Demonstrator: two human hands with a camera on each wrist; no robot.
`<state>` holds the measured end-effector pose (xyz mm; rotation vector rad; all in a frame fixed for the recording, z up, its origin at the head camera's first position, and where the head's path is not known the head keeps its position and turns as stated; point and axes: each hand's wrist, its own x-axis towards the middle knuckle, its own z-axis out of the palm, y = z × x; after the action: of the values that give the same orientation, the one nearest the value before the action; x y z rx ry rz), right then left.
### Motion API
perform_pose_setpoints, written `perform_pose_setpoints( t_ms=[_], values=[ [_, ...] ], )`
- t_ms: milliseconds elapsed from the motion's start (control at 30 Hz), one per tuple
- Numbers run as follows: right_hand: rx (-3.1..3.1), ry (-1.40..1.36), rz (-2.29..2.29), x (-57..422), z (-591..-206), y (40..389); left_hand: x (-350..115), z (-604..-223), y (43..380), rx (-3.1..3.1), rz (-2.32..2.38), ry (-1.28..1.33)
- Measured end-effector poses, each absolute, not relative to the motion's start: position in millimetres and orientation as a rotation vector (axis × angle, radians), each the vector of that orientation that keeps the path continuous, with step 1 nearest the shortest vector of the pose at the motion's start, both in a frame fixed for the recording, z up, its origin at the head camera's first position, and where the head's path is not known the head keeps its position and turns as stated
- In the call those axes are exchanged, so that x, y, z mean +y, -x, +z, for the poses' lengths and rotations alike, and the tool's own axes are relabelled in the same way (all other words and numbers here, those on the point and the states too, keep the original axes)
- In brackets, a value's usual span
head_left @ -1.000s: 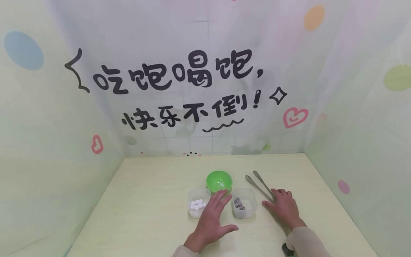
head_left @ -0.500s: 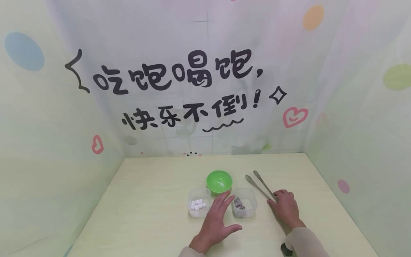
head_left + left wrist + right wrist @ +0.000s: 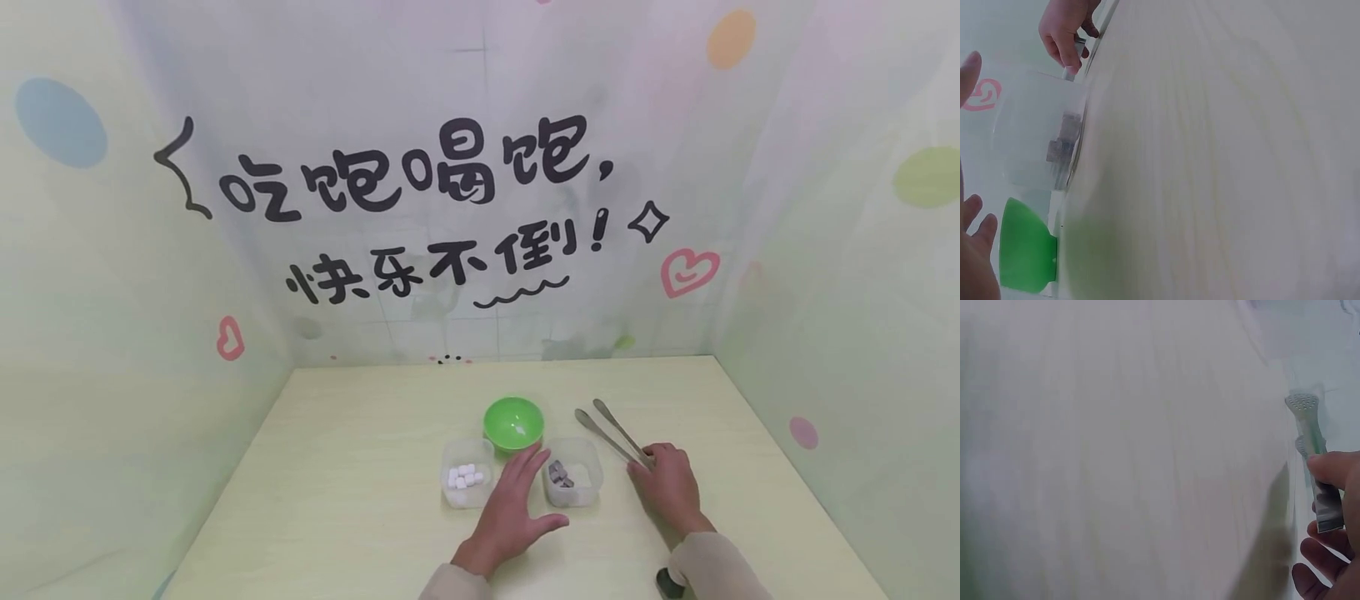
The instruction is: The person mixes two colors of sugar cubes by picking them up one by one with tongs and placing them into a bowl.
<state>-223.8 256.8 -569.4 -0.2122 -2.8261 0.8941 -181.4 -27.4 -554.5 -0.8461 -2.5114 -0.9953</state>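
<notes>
My right hand (image 3: 670, 487) grips the metal tongs (image 3: 617, 436) near their joined end, at the right of the table. In the right wrist view the thumb lies on top of the tongs (image 3: 1320, 472), fingers beneath, and the perforated tips point away. My left hand (image 3: 510, 510) holds nothing, its thumb spread wide, between two clear plastic containers. White cubes (image 3: 465, 477) lie in the left container (image 3: 467, 451), which the hand partly overlaps. The right container (image 3: 587, 473) has grey cubes (image 3: 558, 474) in it. Just past the left fingertips stands a green bowl (image 3: 513, 423).
A pale wood-grain table (image 3: 352, 467) extends out to both sides. Printed fabric walls (image 3: 420, 83) with lettering enclose its back and sides. A dark object (image 3: 670, 583) shows by the right sleeve.
The right thumb and fingers have drawn in around the tongs, which stay in about the same spot. My left hand has shifted slightly to the right.
</notes>
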Motion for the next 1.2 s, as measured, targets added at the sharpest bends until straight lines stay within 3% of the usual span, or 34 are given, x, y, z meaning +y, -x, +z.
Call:
perform_pose_setpoints(
  t_ms=[667, 1200],
  values=[
    [-2.597, 0.225, 1.096, 253, -553, 218, -23, -563, 190, -2.678, -1.165, 0.770],
    [-2.378, 0.072, 1.184, 248, -550, 216, -18, -565, 197, -2.717, -1.319, 0.673]
  ],
)
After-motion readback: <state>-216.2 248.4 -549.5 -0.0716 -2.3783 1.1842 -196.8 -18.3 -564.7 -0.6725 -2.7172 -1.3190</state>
